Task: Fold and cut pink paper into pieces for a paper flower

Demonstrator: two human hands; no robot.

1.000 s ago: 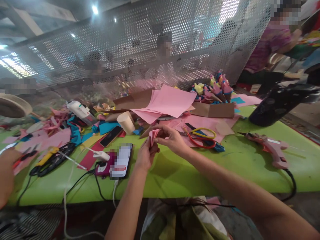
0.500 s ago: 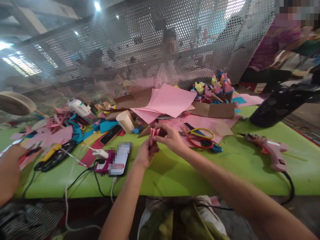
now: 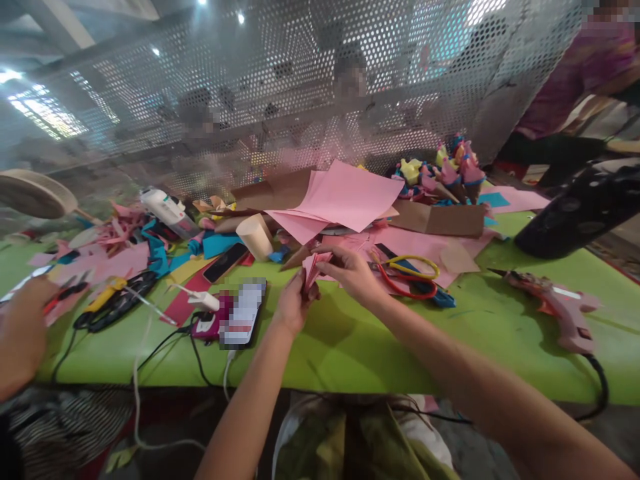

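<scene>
L hand (image 3: 293, 307) grips folded pink slips (image 3: 311, 268) over green table (image 3: 360, 360); R hand (image 3: 353, 275) pinches their R edge. Scissors (image 3: 413, 295) lie just R, phone (image 3: 243, 317) nearby L, glue gun (image 3: 570, 317) well apart R. Slips part-hidden; phone screen pixelated; co-worker's hand (image 3: 23, 333) & dark bottle (image 3: 575, 213) cut off.

Around the lit phone (image 3: 245, 315), you have a purple socket block (image 3: 214, 331) just left, a dark phone (image 3: 225, 263) behind, and a black tumbler (image 3: 575, 215) well off right.
</scene>
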